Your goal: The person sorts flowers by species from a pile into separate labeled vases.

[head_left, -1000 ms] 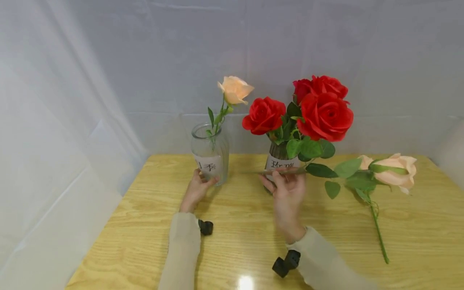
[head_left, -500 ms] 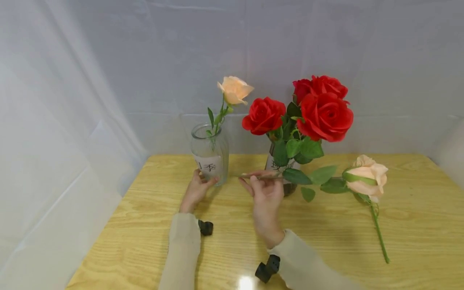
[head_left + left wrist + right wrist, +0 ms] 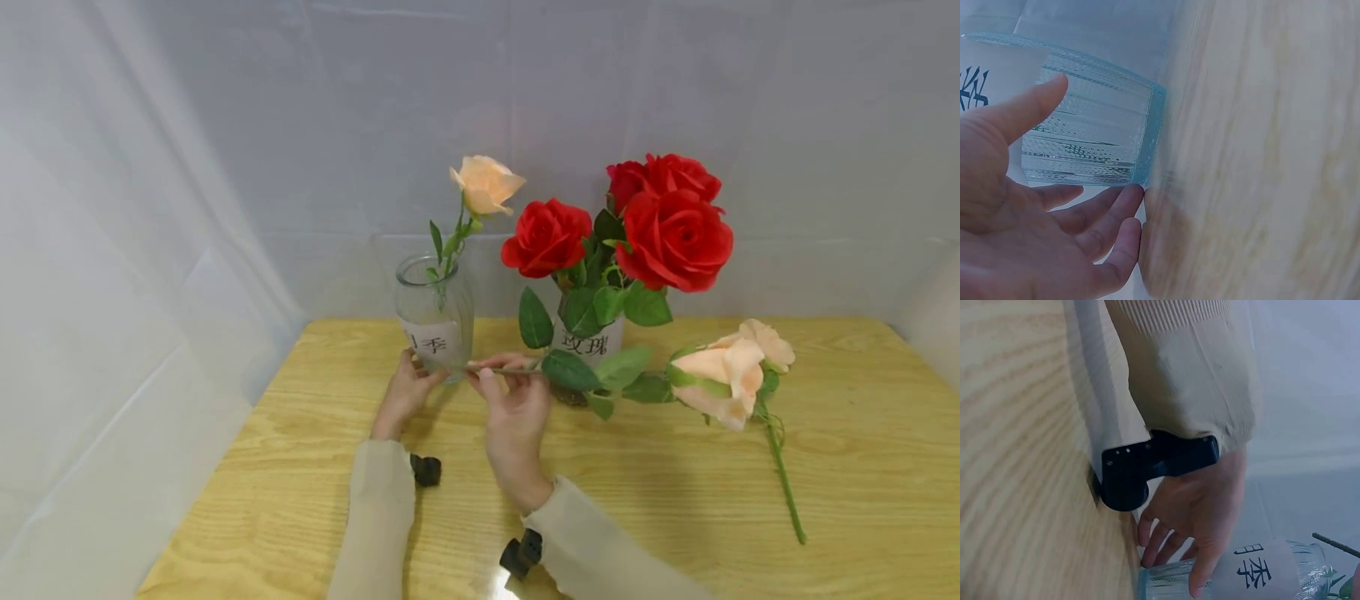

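Observation:
My left hand grips the lower part of a clear glass vase with a white label. The left wrist view shows the thumb on one side of the vase and the fingers along the other, near its base. One peach rose stands in this vase, leaning right. Between thumb and fingers, my right hand pinches the stem of a second peach rose, held sideways with its bloom to the right. Its stem end and a sliver of the hand enter the right wrist view.
Several red roses fill another labelled vase right of the clear one, their blooms spreading wide. A third peach rose lies at the right, its green stem on the wooden table. A pale cloth hangs behind.
My right hand has moved left with the peach rose, bringing its stem end toward the clear vase. The rose has turned a little. My left hand has stayed on the vase.

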A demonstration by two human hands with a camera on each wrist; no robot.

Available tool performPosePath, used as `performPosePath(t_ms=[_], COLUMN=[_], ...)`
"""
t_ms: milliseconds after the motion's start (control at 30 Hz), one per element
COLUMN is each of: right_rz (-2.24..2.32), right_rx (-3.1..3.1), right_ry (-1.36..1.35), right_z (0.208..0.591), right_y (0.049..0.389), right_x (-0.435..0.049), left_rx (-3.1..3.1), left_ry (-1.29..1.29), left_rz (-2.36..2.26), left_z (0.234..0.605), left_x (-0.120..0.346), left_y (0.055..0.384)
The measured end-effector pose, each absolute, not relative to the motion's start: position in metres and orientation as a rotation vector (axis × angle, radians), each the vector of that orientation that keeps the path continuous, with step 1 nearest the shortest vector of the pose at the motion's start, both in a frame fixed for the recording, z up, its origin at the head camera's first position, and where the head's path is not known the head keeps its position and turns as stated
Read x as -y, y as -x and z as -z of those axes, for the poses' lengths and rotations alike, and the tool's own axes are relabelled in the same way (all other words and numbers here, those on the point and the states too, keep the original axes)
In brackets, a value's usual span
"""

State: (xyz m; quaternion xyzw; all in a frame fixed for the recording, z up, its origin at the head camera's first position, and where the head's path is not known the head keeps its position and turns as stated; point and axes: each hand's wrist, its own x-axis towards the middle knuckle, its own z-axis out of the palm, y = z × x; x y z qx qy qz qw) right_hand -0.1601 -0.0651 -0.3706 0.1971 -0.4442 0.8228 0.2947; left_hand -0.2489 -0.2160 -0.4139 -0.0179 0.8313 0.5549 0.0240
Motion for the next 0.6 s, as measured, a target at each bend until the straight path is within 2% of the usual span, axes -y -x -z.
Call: performPosePath(t_ms=[600], right_rz=[-2.004], right_rx=[1.161], right_ry=[-0.589], right_z=[0.332], right_y=[0.192], right_x=[0.083], left_rx=[-2.562], left_ry=[0.068], left_rz=[-1.730], left_z=[0.412], left_x=[0.215], left_y=[0.250])
